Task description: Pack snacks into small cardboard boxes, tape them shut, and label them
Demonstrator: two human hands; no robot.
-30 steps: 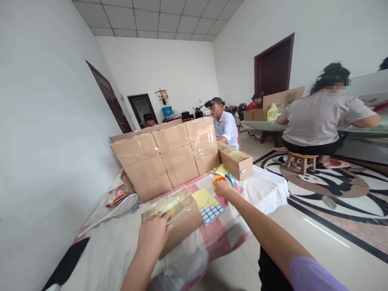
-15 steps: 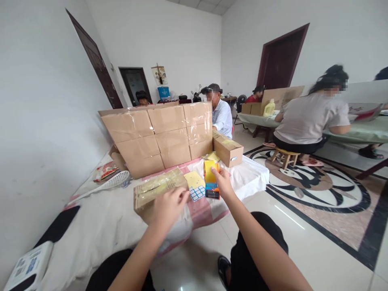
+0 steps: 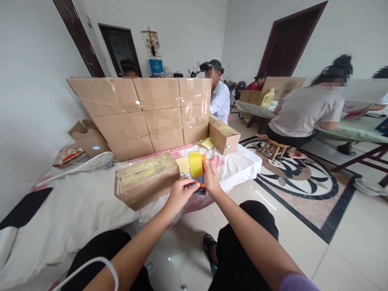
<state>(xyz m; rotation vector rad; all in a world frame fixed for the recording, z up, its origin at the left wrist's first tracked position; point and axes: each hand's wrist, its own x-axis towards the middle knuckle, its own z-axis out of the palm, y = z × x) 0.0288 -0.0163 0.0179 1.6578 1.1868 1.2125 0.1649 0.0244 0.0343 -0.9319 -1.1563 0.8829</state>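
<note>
My right hand (image 3: 210,178) holds a tape dispenser (image 3: 197,166) with a yellow roll, lifted just above the table's near edge. My left hand (image 3: 181,192) has its fingertips pinched at the dispenser's lower end, by the orange cutter part. Just left of both hands lies a cardboard box (image 3: 146,179) whose top is covered in shiny tape. A yellow sheet and blue-and-white stickers (image 3: 183,165) lie behind the dispenser, partly hidden.
A wall of stacked taped boxes (image 3: 142,111) stands at the back of the white-covered table (image 3: 75,206). A small box (image 3: 223,137) sits at the right end, a white swatter (image 3: 91,163) at the left. Several people sit beyond; one on a stool (image 3: 273,147) to the right.
My right hand brought the tape dispenser from the table's far side toward me. My left hand left the box top and moved to the dispenser. The view tilted down.
</note>
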